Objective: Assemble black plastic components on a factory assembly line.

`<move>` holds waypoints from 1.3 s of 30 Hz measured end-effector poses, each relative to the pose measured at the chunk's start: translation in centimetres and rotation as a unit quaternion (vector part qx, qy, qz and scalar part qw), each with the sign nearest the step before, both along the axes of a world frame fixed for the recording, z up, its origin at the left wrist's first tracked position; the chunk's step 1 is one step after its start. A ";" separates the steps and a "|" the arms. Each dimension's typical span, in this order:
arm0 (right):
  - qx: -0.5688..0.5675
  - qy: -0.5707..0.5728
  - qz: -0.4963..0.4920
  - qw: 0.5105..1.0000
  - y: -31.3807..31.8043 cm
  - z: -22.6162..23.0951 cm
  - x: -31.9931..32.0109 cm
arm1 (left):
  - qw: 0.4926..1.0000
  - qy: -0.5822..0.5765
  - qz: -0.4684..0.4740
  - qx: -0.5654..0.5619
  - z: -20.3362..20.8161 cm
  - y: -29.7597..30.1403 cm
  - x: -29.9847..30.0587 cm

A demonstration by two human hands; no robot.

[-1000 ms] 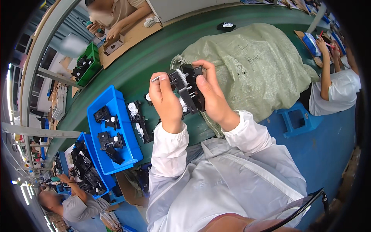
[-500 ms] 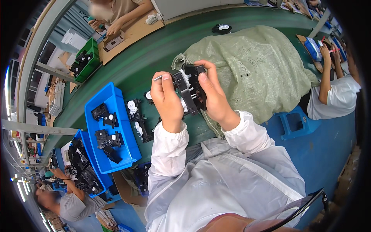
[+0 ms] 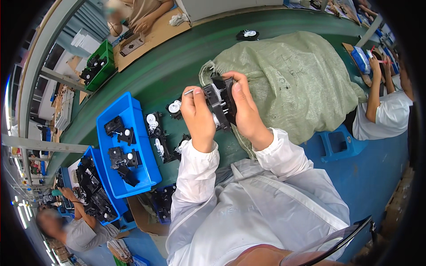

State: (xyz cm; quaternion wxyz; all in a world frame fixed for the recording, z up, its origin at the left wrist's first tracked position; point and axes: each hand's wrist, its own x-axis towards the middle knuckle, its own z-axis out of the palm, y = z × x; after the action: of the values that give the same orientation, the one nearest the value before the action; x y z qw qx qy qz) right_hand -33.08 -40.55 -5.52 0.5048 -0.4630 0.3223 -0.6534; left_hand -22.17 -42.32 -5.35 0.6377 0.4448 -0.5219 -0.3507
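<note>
Both hands hold up a black plastic gear assembly [image 3: 217, 103], with white gears showing between its two black sides. My left hand [image 3: 199, 120] is closed on its left side, and a thin metal rod [image 3: 189, 91] sticks out beside the thumb. My right hand [image 3: 249, 116] grips the right side, thumb toward me and fingers curled over the far edge. Just left of the hands, several loose black assemblies with white gears [image 3: 153, 124] lie on the green work surface [image 3: 171, 73]. The inner faces of the held assembly are partly hidden by my fingers.
A blue bin [image 3: 153, 170] with black parts stands at left, with a fuller blue bin [image 3: 116, 208] beside it. A large pale green woven sack [image 3: 284, 84] lies at right, above a blue stool [image 3: 339, 144]. Co-workers sit around; a green bin [image 3: 108, 55] is farther off.
My hands and the assembly have shifted slightly right, uncovering more of the loose part behind my left hand. The far gear part on the green surface appears slightly farther left.
</note>
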 end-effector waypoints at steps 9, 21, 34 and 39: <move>0.031 -0.001 0.038 0.999 -0.7 -1.1 0.3 | 0.997 -0.061 0.032 -0.019 -0.3 0.3 0.5; -0.095 0.136 -0.065 0.984 -0.5 -2.2 0.5 | 0.998 -0.063 0.002 -0.020 -1.0 0.4 0.5; -0.020 0.001 0.099 0.995 0.1 -1.7 1.0 | 0.978 -0.176 -0.047 -0.098 -1.6 2.8 2.4; 0.016 -0.136 0.140 0.981 0.8 -0.4 0.6 | 0.986 -0.147 -0.022 -0.074 -1.2 4.2 4.7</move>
State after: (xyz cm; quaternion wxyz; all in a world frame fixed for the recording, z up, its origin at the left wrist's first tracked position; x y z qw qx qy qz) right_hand -32.43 -39.72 -5.93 0.6377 -0.4022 0.1933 -0.6279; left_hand -17.51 -38.15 -6.57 0.5771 0.4312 -0.6446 -0.2559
